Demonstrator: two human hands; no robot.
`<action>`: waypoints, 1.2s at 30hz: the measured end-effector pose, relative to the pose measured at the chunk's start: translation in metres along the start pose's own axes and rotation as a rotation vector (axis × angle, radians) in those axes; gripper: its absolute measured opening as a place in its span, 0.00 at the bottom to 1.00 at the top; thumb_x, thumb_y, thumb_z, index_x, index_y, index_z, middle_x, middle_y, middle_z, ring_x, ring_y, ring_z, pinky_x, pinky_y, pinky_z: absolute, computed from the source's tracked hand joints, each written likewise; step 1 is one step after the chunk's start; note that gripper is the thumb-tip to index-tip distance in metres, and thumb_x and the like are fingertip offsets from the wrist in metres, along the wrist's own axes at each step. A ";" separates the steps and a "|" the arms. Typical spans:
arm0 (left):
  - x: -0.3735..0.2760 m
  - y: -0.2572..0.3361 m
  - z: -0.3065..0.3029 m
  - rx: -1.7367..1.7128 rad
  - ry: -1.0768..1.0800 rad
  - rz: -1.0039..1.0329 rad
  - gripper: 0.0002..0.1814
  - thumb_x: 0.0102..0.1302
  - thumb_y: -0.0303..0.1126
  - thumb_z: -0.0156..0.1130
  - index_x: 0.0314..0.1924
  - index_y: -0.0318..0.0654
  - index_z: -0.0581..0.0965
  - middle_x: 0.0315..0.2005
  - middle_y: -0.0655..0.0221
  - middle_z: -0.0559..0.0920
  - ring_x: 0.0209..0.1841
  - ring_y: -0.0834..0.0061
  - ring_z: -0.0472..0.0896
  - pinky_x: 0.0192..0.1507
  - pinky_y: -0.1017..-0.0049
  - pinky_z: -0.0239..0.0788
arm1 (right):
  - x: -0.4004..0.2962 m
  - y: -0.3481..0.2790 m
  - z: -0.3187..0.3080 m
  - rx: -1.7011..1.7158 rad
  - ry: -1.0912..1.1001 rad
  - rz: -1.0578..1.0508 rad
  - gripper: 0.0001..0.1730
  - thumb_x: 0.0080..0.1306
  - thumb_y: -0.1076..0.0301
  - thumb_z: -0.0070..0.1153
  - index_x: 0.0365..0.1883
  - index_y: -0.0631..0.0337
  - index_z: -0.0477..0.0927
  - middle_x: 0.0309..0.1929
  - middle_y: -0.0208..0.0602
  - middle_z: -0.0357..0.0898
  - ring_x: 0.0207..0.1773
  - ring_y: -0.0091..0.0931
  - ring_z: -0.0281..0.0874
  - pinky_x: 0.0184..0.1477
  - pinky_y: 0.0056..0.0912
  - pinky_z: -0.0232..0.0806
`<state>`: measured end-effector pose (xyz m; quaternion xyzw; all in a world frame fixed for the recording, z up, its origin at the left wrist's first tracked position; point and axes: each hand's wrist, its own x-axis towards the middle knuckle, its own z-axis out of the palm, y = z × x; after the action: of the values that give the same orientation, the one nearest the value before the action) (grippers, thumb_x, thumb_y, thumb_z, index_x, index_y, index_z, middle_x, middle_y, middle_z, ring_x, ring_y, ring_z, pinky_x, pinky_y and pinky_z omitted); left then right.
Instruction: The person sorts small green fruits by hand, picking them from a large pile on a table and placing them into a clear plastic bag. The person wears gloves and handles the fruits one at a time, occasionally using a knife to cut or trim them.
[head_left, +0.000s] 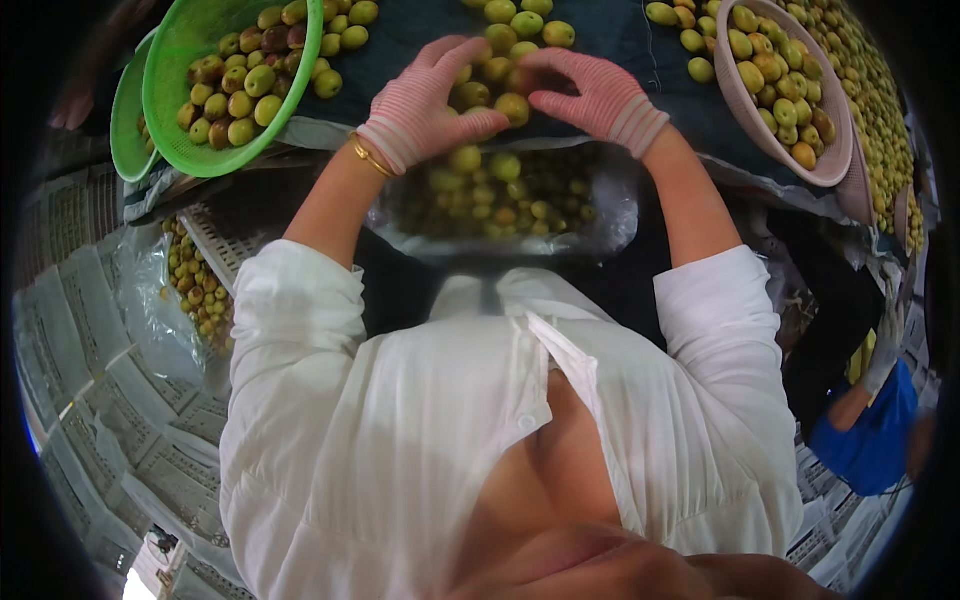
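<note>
My left hand (429, 105), in a pink-and-white striped glove, curves around the left side of a small pile of green-yellow jujubes (501, 69) at the edge of a dark cloth-covered table (420, 30). Its thumb points right along the near side of the fruit. Opposite it, my right hand (592, 94) wears a matching glove, thumb and fingers apart, its fingertips blurred beside the pile. Neither hand visibly grips a fruit. Below the table edge, a plastic-lined container (619, 199) holds many jujubes. Two larger, blurred jujubes (485, 163) appear over its far side.
A green plastic basket (169, 142) of browner jujubes tilts at the left, against another green basket (126, 135). A pink basket (844, 161) stands right, beside a large jujube heap (874, 97). A plastic crate (217, 232) sits lower left. Another person's gloved hand (887, 345) shows at right.
</note>
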<state>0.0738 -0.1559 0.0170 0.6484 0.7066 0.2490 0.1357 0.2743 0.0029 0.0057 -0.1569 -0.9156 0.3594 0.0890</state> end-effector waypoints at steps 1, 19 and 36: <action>-0.001 0.001 0.001 -0.007 0.003 0.011 0.44 0.51 0.58 0.73 0.66 0.50 0.70 0.65 0.62 0.70 0.63 0.56 0.74 0.61 0.62 0.71 | 0.000 -0.007 0.001 -0.070 -0.007 -0.036 0.27 0.64 0.61 0.64 0.62 0.52 0.75 0.53 0.36 0.82 0.56 0.32 0.80 0.58 0.33 0.72; 0.106 0.021 0.001 0.071 0.234 0.208 0.24 0.64 0.49 0.64 0.59 0.53 0.78 0.60 0.68 0.76 0.59 0.64 0.77 0.61 0.69 0.69 | 0.005 0.037 -0.011 0.750 0.699 -0.022 0.12 0.71 0.72 0.57 0.51 0.63 0.84 0.47 0.34 0.85 0.51 0.23 0.81 0.55 0.23 0.73; 0.057 -0.022 0.006 0.129 -0.083 0.079 0.23 0.62 0.50 0.65 0.56 0.54 0.81 0.62 0.57 0.73 0.63 0.54 0.73 0.65 0.63 0.65 | 0.016 0.008 0.006 -0.184 0.151 0.026 0.37 0.61 0.43 0.58 0.66 0.49 0.69 0.63 0.40 0.73 0.62 0.40 0.74 0.63 0.40 0.68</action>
<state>0.0510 -0.0997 0.0076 0.6930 0.6887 0.1810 0.1130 0.2599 0.0101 -0.0039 -0.2030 -0.9332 0.2622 0.1381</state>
